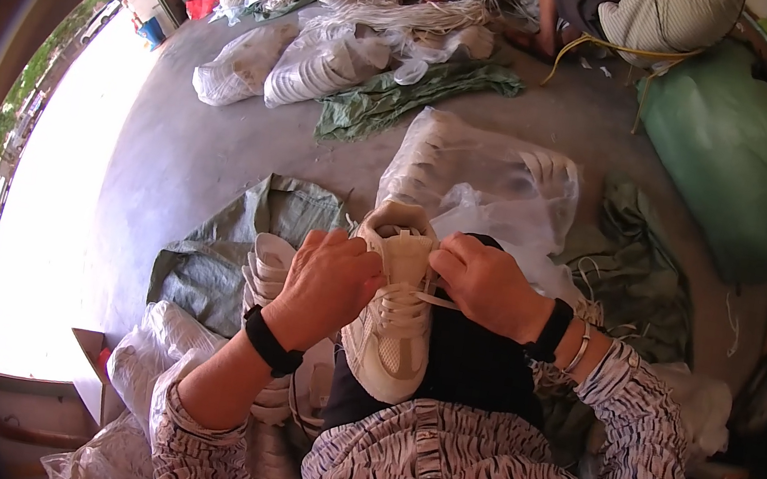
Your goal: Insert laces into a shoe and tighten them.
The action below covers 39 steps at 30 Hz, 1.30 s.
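Observation:
A beige and cream sneaker (400, 345) rests on my dark-trousered lap, its toe toward me and its collar away. White lace crosses the lower part of its tongue. My left hand (324, 280) is closed at the left edge of the lacing, and what its fingers hold is hidden. On the other side my right hand (487, 282) pinches by the upper eyelets. A loose stretch of shoelace (437, 301) runs from the shoe to beneath that hand. Stacked pale shoe pieces (271, 258) stand just left of my left hand.
A clear plastic bag (509, 184) of pale shoes lies beyond my knees. Green sacking (232, 238) spreads at the left, and a large stuffed green sack (738, 157) stands at the right. Farther off are white bundles (325, 65) and other seated people.

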Motion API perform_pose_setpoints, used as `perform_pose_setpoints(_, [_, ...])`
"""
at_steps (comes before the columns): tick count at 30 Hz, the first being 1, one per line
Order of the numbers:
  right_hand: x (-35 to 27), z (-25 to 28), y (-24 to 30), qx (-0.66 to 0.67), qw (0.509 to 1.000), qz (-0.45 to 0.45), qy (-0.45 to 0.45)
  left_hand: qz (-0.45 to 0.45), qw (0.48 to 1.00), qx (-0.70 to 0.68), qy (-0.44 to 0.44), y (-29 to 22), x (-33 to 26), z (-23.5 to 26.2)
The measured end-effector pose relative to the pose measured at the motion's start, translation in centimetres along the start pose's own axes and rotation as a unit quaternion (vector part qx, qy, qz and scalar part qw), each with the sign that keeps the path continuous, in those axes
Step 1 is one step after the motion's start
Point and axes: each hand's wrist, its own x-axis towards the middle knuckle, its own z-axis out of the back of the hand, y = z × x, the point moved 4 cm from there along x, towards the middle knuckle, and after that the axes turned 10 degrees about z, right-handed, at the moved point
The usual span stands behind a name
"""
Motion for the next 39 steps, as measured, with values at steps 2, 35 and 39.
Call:
perform_pose_setpoints(2, [0.8,1.1,1.4,-0.103,0.973,0.178,-0.104,-0.05,0.996,-0.02,-0.07,-1.1,0.6,1.6])
perform_pose_setpoints(35, [3.4,2.9,-3.4,0.245,0.957,-0.139,-0.066,0.015,0.989,-0.148,0.026,-1.2,0.7,-2.0])
perform_pose_setpoints(39, [1.3,0.2,-2.9,0.127,0.969,-0.171,0.124,0.043,0.991,-0.127,-0.007,-2.5,0.8,-2.5])
